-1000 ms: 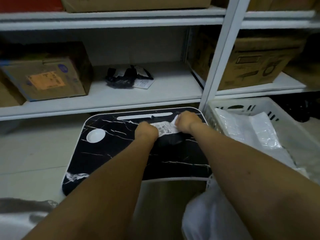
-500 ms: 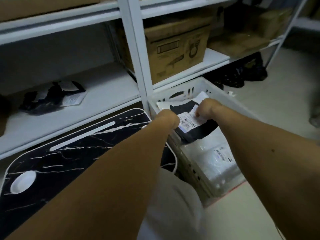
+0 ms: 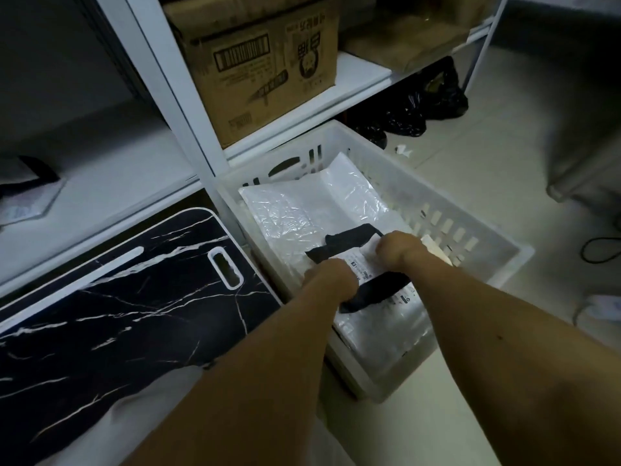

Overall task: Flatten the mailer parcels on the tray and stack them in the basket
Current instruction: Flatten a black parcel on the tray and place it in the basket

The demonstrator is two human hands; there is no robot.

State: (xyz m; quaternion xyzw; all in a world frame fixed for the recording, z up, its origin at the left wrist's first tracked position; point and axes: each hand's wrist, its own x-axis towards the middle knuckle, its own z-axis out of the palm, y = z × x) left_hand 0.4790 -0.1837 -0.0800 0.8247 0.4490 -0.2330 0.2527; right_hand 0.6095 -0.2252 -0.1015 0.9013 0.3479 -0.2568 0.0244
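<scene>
A black mailer parcel (image 3: 349,242) with a white shipping label lies inside the white plastic basket (image 3: 477,230), on top of clear and white mailers (image 3: 302,210). My left hand (image 3: 331,277) grips its near left edge with closed fingers. My right hand (image 3: 398,248) grips its right edge, also closed. The black marble-patterned tray (image 3: 134,297) sits to the left of the basket with no parcel on the part I see.
A white shelf post (image 3: 174,85) rises between tray and basket. A cardboard box (image 3: 265,62) stands on the shelf behind the basket. Another black parcel (image 3: 30,176) lies on the left shelf. Black bags (image 3: 420,109) sit on the floor under the right shelf.
Both hands carried the black parcel from the tray rightward and down into the basket. It now rests on the stacked mailers, and my view has swung right.
</scene>
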